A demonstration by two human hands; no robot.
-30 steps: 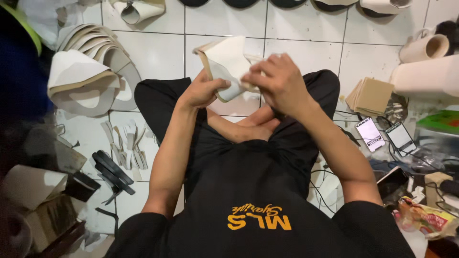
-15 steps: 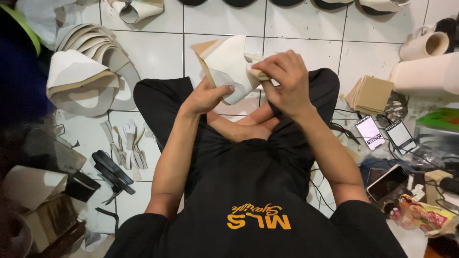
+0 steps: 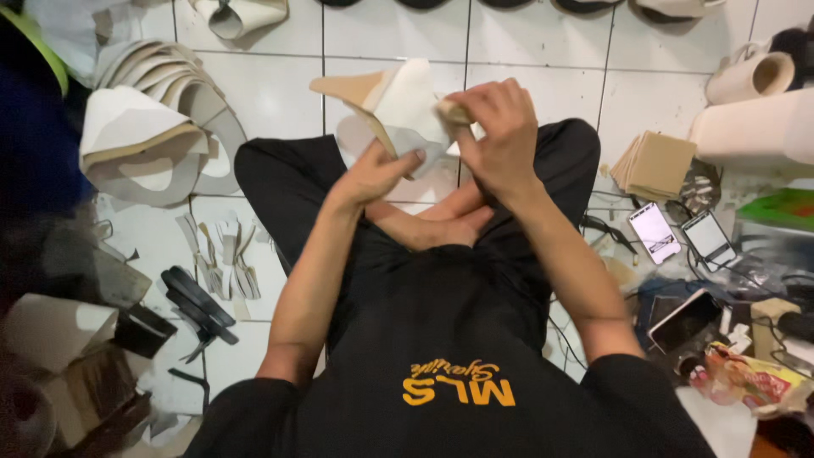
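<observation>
Upper left of the frame, stacked cream cutouts (image 3: 144,140) lie on the tiled floor (image 3: 254,59). At centre, the left hand (image 3: 377,170) pinches the cream shoe-upper piece (image 3: 411,106), now lifted higher and turned; the right hand (image 3: 500,136) grips its edge, suggesting folding underway. Phones (image 3: 678,233) lie right.

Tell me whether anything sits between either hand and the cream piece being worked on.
Nothing visible does. The left hand presses its thumb against the lower edge of the cream piece, and the right hand pinches its right edge directly. Both touch it, held above the lap, apart from the stack of cut sheets on the floor.
</observation>
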